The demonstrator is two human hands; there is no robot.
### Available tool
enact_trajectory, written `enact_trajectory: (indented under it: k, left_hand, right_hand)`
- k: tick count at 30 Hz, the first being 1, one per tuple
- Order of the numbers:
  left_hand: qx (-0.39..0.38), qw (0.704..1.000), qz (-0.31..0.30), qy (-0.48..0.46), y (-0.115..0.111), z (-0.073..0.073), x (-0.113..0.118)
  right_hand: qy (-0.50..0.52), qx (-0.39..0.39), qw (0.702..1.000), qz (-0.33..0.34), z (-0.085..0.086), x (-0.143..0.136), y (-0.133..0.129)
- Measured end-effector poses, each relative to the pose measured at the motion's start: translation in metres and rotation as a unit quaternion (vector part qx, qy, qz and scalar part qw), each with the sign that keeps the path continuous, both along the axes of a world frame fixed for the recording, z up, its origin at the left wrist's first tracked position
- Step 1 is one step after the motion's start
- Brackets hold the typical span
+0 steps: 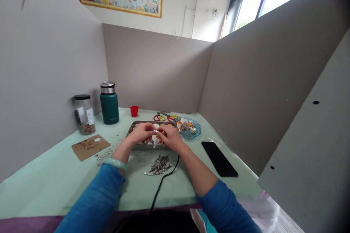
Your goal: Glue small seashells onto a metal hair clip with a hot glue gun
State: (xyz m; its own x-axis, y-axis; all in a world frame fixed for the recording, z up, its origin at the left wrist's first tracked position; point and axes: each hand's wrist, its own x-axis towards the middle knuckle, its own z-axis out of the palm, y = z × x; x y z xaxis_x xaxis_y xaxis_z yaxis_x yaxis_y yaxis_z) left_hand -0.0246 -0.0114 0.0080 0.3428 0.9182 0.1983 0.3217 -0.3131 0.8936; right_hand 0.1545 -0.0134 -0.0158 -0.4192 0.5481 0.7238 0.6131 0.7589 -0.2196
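Observation:
Above a metal tray (147, 147) of small colourful pieces, my left hand (142, 132) and my right hand (171, 137) meet, fingertips pinched together. Between them they grip a small whitish piece (155, 131), too small to name for certain. Just below the fingers a translucent white strip (155, 142) shows over the tray. My forearms hide part of the tray's sides. Nearer to me lies a pile of small silvery metal clips (160, 165), with a black cable (162, 181) running beside it.
A blue glass plate (197, 131) of small ornaments sits right of the tray, with scissors (159, 117) behind. A black phone (219, 159) lies to the right. Leftward are a green flask (109, 107), a jar (85, 114), a cardboard piece (90, 147) and a red cup (134, 111). Grey partitions (158, 69) surround the table.

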Motion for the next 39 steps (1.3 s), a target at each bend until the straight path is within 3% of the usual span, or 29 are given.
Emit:
enact_trajectory:
  k: [4, 6, 8, 10, 15, 19, 24, 27, 30, 32, 35, 39]
  left_hand:
    - [0.020, 0.999, 0.020, 0.033, 0.003, -0.002, 0.000]
    - [0.076, 0.987, 0.086, 0.108, 0.008, -0.003, -0.005]
    - [0.128, 0.944, 0.186, 0.241, 0.012, -0.004, -0.012]
    - [0.114, 0.898, 0.255, 0.341, 0.015, -0.006, -0.019]
    - [0.119, 0.857, 0.234, 0.444, 0.020, -0.018, -0.021]
    - [0.118, 0.865, 0.219, 0.436, 0.022, -0.023, -0.018]
    - [0.129, 0.860, 0.220, 0.441, 0.019, -0.019, -0.017]
    - [0.148, 0.893, 0.226, 0.360, 0.019, -0.016, -0.015]
    - [0.134, 0.955, 0.207, 0.168, 0.020, -0.014, -0.011]
    - [0.092, 0.982, 0.160, 0.033, 0.018, -0.012, -0.007]
    - [-0.006, 0.990, 0.088, -0.114, 0.011, -0.007, 0.000]
    - [-0.078, 0.973, 0.063, -0.210, 0.001, -0.001, 0.007]
  right_hand:
    - [-0.010, -0.004, 1.000, -0.011, -0.001, 0.000, 0.001]
    - [-0.012, -0.007, 1.000, -0.019, -0.002, 0.000, 0.002]
    - [-0.008, -0.008, 1.000, -0.024, -0.003, 0.001, 0.002]
    - [-0.001, -0.009, 1.000, -0.027, -0.004, 0.001, 0.003]
    - [-0.008, -0.007, 1.000, -0.024, -0.005, 0.001, 0.004]
    - [-0.016, -0.005, 1.000, -0.025, -0.006, 0.000, 0.005]
    - [-0.018, -0.006, 1.000, -0.023, -0.006, 0.001, 0.004]
    - [-0.017, -0.007, 1.000, -0.018, -0.005, 0.001, 0.002]
    - [-0.016, -0.008, 1.000, -0.018, -0.004, 0.001, 0.001]
    - [-0.017, -0.006, 1.000, -0.021, -0.004, 0.001, 0.001]
    - [-0.015, -0.005, 1.000, -0.026, -0.005, 0.001, 0.003]
    - [0.008, -0.013, 0.999, -0.028, -0.005, 0.001, 0.006]
